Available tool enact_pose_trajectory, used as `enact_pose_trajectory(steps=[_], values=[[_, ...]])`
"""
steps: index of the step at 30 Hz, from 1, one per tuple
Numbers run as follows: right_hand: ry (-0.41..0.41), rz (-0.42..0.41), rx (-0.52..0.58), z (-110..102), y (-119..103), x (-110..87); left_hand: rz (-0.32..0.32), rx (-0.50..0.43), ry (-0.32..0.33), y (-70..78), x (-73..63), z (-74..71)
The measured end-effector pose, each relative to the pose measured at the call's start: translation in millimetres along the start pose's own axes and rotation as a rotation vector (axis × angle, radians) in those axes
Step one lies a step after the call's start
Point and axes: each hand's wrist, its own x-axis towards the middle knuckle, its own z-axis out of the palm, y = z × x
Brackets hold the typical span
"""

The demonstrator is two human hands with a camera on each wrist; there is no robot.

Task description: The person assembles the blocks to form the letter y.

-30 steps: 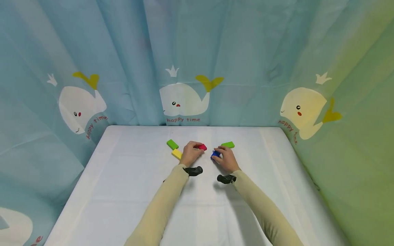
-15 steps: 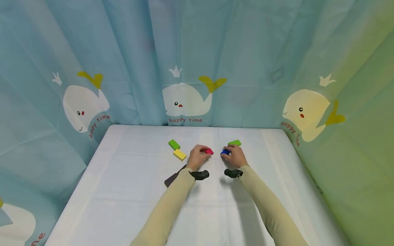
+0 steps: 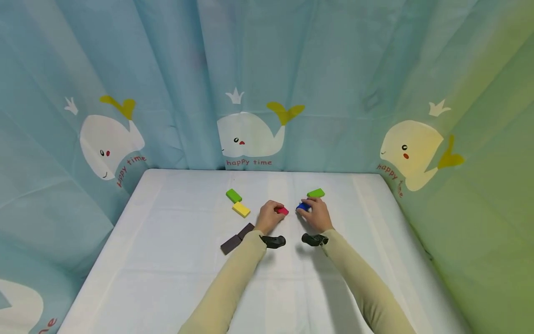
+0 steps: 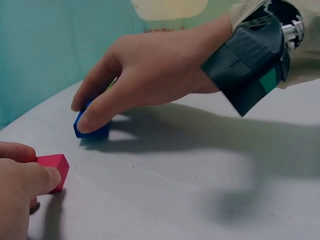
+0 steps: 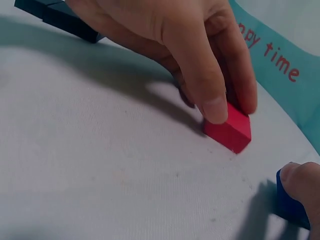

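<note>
In the head view my left hand [image 3: 269,217] pinches a small red block [image 3: 282,211] between thumb and fingers, low over the white table. My right hand [image 3: 318,215] grips a blue block [image 3: 302,206] a short way to the right. The left wrist view has the blue block [image 4: 92,125] partly covered by thumb and fingers, its shadow right below. From the right wrist, the red block [image 5: 230,129] sticks out past the left thumb. Just beyond my right fingers lies a green block [image 3: 315,192].
Left of my left hand lie another green block [image 3: 233,195] and a yellow block [image 3: 241,209], close together. Nearer, two dark blocks [image 3: 231,245] lie end to end beside the left sleeve. A whale-print curtain [image 3: 333,93] hangs behind the white table [image 3: 167,278].
My left hand has moved right and nearer with the red block, uncovering the dark blocks. My right hand and the blue block have shifted right. The green block beyond it has moved slightly right and away.
</note>
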Motion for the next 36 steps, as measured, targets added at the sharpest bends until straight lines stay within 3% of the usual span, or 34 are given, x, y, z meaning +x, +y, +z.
enact_pose_trajectory(steps=[9,17,23,36], values=[[0.010,0.033,0.010,8,-11,3.8,0.035,0.032,-0.015,5.9,-3.4,-1.0],[0.089,0.011,0.048,14,-25,9.7,0.034,0.064,0.039,1.2,-2.3,0.2],[0.035,0.043,-0.025,19,-27,9.8,0.026,0.056,0.045,1.3,-1.5,1.4],[0.054,0.066,0.061,25,-23,9.6,0.019,0.049,0.052,3.1,-2.9,0.2]])
